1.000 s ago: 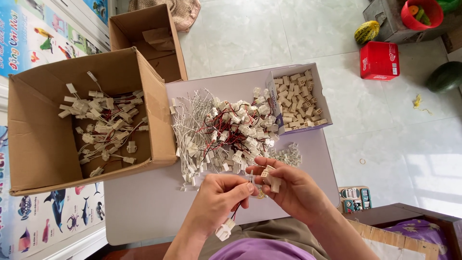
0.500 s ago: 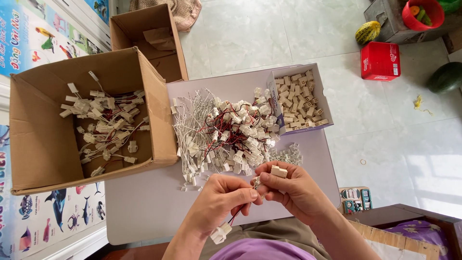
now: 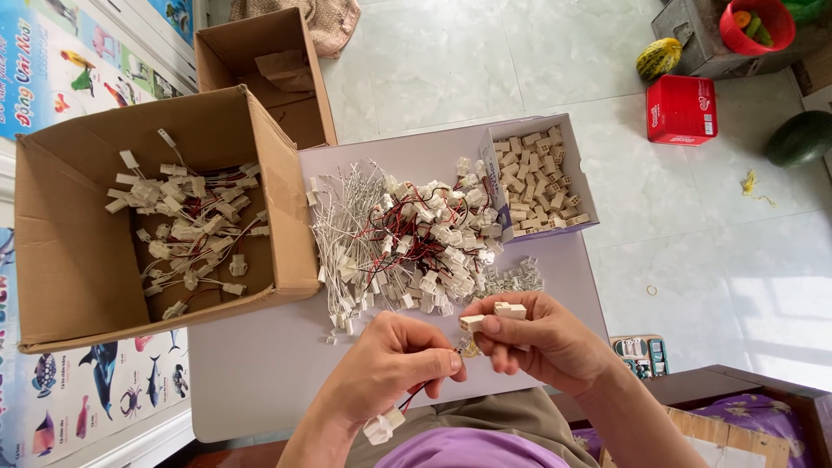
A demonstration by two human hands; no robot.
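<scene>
Left hand (image 3: 394, 368): pinching a red-black wire lead (image 3: 414, 397), white plug (image 3: 382, 426) dangling near.
Right hand (image 3: 537, 340): gripping two beige connector housings (image 3: 494, 315).

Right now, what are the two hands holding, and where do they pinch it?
Left hand pinches a red-and-black wire lead near its metal tip. Right hand grips two beige plastic housings in its fingers.

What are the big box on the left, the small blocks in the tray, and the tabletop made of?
Big box: corrugated cardboard, plain brown and matte, with raw flap edges and creases.
Small blocks: likely moulded plastic, cream-beige and dull, all one uniform shape.
Tray: seems thin card, pale lilac, with folded walls.
Tabletop: smooth pale lilac-grey sheet, perhaps laminate or plastic; the look leaves it open.
</scene>
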